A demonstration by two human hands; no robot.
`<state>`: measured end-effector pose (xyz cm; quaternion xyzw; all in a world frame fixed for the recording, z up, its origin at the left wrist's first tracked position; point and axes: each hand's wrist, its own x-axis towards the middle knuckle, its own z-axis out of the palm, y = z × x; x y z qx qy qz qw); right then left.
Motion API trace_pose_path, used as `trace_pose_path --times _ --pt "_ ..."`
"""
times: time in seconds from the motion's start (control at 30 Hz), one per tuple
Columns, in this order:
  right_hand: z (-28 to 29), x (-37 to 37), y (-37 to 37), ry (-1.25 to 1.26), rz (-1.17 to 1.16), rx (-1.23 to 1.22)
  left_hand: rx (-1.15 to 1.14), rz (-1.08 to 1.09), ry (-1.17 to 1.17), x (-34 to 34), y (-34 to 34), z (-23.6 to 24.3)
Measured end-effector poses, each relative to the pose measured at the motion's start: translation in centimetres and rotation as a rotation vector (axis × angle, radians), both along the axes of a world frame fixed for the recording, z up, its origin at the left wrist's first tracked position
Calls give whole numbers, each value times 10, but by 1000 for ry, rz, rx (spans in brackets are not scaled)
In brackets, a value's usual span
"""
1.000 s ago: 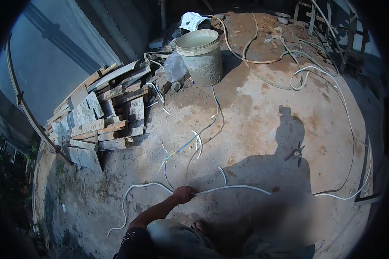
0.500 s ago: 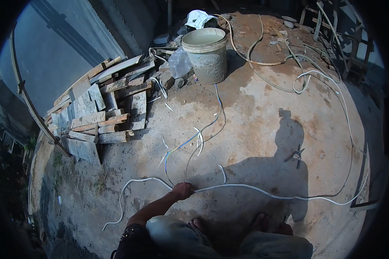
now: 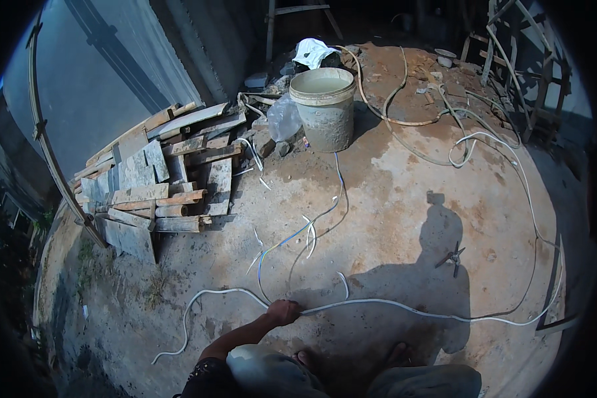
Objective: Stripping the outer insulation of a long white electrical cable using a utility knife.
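While the concrete floor lies in hard sunlight, the left hand is seen closed around a long white plastic conduit that runs across the floor in front of the person. From the grip the conduit is carried rightward in a shallow curve to the far right, where it bends up toward the loops near the wooden scaffold frame; on the other side it is trailed leftward and down to a loose end. The right hand is not seen in the picture. Two bare feet are planted just below the conduit. A thin bundle of blue and white wires is laid on the floor beyond the hand, reaching toward a mortar-stained white plastic bucket. A clear plastic bag is slumped just beside the bucket, and a white cloth is dropped behind it. A stack of grey and brown wooden planks is piled at the left, near a grey wall. A small pair of dark pliers is left on the floor, well apart from the hand.
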<state>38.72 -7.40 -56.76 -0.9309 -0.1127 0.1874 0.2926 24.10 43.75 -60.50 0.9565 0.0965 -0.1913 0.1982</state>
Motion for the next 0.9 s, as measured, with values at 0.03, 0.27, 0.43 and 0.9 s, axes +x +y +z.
trace_pose_path --times 0.03,0.27,0.43,0.9 --pt "5 1 6 -5 32 21 0 -13 12 -2 -3 6" --pt "20 41 38 -118 184 151 27 -30 80 -9 -4 8" --pt "0 94 41 -290 236 59 30 7 157 -6 -8 11" --pt "-40 127 33 -254 222 15 -221 52 5 -11 12 -17"
